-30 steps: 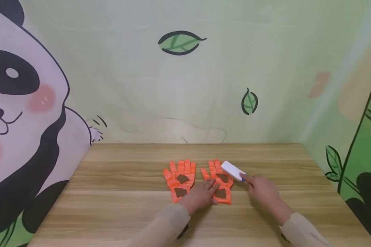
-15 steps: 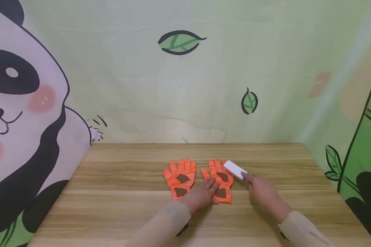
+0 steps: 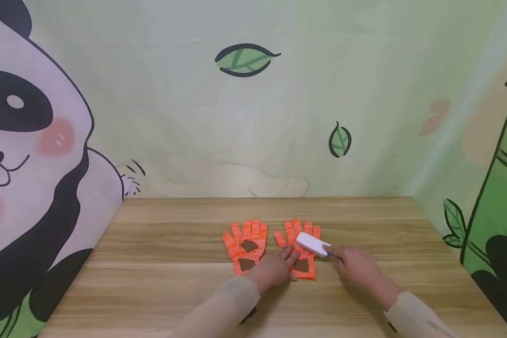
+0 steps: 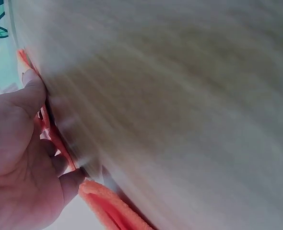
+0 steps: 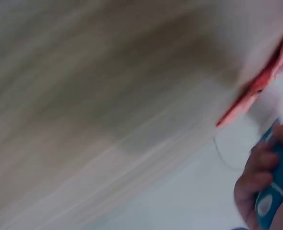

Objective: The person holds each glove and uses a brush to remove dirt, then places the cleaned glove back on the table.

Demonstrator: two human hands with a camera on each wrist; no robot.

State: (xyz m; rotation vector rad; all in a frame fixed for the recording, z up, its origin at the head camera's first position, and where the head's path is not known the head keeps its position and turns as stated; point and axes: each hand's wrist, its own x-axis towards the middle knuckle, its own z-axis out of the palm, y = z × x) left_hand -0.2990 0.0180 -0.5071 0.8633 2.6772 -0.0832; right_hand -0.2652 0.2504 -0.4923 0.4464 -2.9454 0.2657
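Two orange knit gloves lie flat, side by side, each with brown patches. The left glove [image 3: 253,234] has both patches in sight, its cuff partly behind my left forearm. On the right glove [image 3: 302,266], my left hand [image 3: 274,266] rests with fingers spread along its inner side. My right hand [image 3: 357,264] grips the blue handle of a brush with a white head [image 3: 310,242]; its bristle side faces down on the glove's palm and covers the upper patch. The right wrist view shows fingers curled round the blue handle [image 5: 277,177]. Orange glove edges [image 4: 112,206] show beside my left fingers.
The wood-grain table [image 3: 160,253] reaches back to a pale green cloth backdrop [image 3: 173,117] printed with a panda [image 3: 17,141], leaves and bamboo. Both light sleeves [image 3: 224,305] come in from the front edge.
The brush first shifted slightly right, then swept left and down from the glove's fingers onto its palm, uncovering the outer fingers. My left hand and both gloves stayed in place.
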